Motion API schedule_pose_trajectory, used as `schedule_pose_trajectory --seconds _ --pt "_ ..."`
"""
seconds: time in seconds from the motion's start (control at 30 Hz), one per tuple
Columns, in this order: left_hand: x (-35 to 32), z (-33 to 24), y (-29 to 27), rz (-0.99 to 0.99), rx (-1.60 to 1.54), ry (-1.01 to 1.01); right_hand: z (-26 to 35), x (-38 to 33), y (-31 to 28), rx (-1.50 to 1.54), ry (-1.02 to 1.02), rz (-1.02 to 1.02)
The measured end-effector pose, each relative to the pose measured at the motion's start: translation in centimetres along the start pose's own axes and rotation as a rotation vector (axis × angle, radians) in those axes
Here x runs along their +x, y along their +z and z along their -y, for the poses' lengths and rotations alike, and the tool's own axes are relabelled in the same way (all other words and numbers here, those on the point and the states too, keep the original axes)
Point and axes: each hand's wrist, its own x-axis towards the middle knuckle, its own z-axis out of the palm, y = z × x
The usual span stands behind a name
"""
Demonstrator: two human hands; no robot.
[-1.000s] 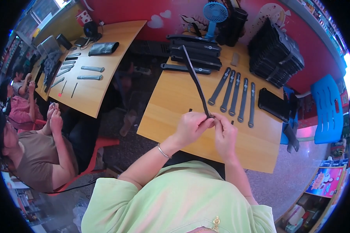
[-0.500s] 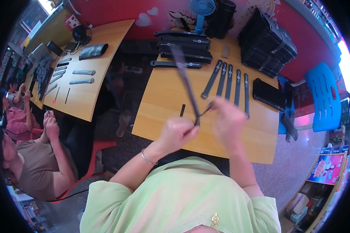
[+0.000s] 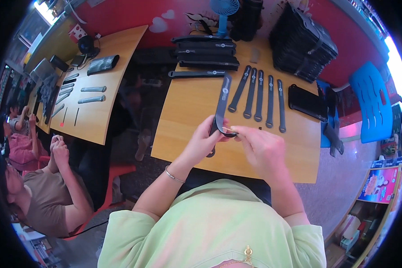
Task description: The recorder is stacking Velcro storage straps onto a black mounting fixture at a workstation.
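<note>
A black strap (image 3: 223,100) with pale printing stands upright out of my left hand (image 3: 201,140), whose fingers are closed round its bent lower part. One rounded end of it hangs below that hand. Close beside it, my right hand (image 3: 265,149) pinches the strap's curled end between thumb and fingers. A thin pale line shows between the two hands; what it is I cannot make out. Beyond my hands, several similar black straps (image 3: 260,96) lie side by side on the wooden table (image 3: 178,116). A small dark piece (image 3: 260,128) lies near my right hand.
Bundled black straps (image 3: 205,58) are piled at the table's back, near a blue fan (image 3: 224,9). A large black stack (image 3: 303,42) and a black pouch (image 3: 307,102) lie right, by a blue chair (image 3: 370,102). At left, another person (image 3: 58,192) sits by a second table (image 3: 100,120).
The strap was swinging, blurred, between my hands; now it is steadier and bent in my left hand. My right hand has come closer to its curled end. The view has shifted slightly.
</note>
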Motion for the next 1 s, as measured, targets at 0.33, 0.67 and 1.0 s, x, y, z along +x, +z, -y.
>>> schedule_pose_trajectory --seconds 0.33,0.67,1.0 --pt "-0.1 0.1 -1.4 -0.202 -0.409 -0.086 -1.5 -1.2 -0.8 0.274 0.555 0.268" --pt "-1.3 -0.4 0.7 0.03 -0.343 -0.294 -2.8 -2.0 4.4 0.557 0.128 -0.038" --pt "-2.5 -1.2 -1.9 0.483 0.04 -0.478 -10.2 -3.4 0.3 1.0 0.84 -0.616"
